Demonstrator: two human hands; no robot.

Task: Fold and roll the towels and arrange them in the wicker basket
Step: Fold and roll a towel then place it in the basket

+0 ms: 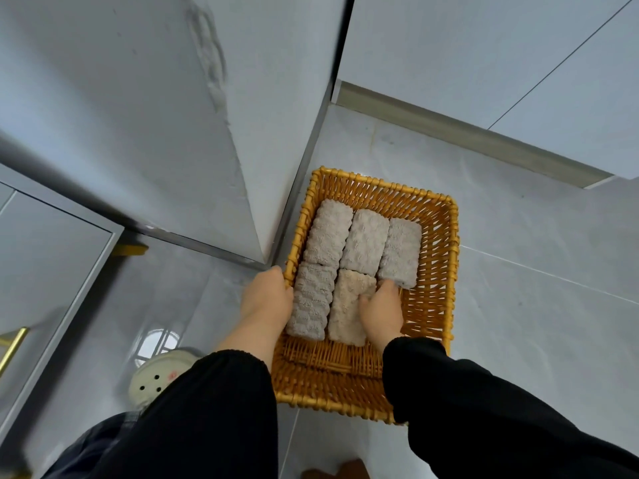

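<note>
Item: wicker basket (441, 236), standing on the tiled floor (518, 305).
Contents as we counted them: three grey towel rolls (364, 240) along the far edge, a fourth grey roll (311, 302) at the left edge, and a beige towel roll (347, 309) just beside it. The near-right corner was unfilled.
Our right hand (382, 314) curled round the beige towel roll's right flank, thumb on top.
Our left hand (266, 299) lay at the left rim; we could not tell its grip.
Handling, in our judgement: press the roll snug against its neighbour without loosening it.

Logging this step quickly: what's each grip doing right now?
Left grip: fingers hidden between the woven yellow wicker basket wall and the near-left grey rolled towel; cannot tell.
Right grip: closed on the beige rolled towel.
</note>
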